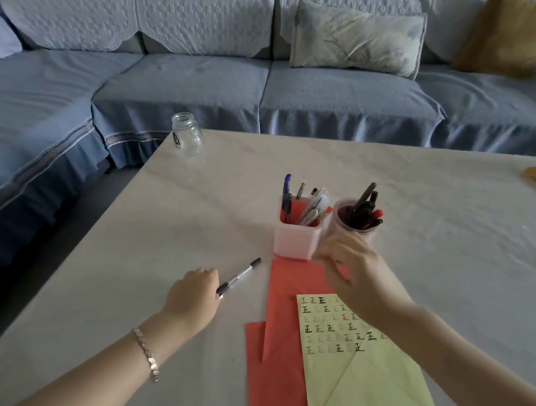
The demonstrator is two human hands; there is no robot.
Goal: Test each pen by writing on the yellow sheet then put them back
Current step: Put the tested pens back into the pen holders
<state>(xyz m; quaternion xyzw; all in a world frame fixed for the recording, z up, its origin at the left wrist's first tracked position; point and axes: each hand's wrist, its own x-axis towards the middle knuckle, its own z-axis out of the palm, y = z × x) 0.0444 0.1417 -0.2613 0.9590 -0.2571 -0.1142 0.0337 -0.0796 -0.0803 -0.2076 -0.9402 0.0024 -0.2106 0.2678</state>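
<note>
Rows of dark, grey and red test marks fill the upper half of the yellow sheet (375, 385), which lies nearest the person on the pale table (444, 226), overlapping a red paper (271, 371) on its left. Just left of the red paper, the left hand (193, 294), a bracelet (146, 354) on its wrist, is curled round the rear end of a black-and-clear pen (240, 275) whose far end points up toward the holders. Whether the pen rests on the table or is held just above it cannot be told. The right hand (353, 268), blurred, hangs above the top of the yellow sheet with fingers loosely spread and no pen seen in them, just in front of the round cup (334, 233) of dark pens. A square pink holder (292, 243) full of mixed pens stands touching the cup's left side. Farther off, an empty glass jar (187, 135) sits near the table's far left corner, before a blue-covered sofa (326, 107).

Judged from this, one pen is between testing and return. The next move calls for passing it to the writing hand, or dropping it upright into a holder without tipping either one.
</note>
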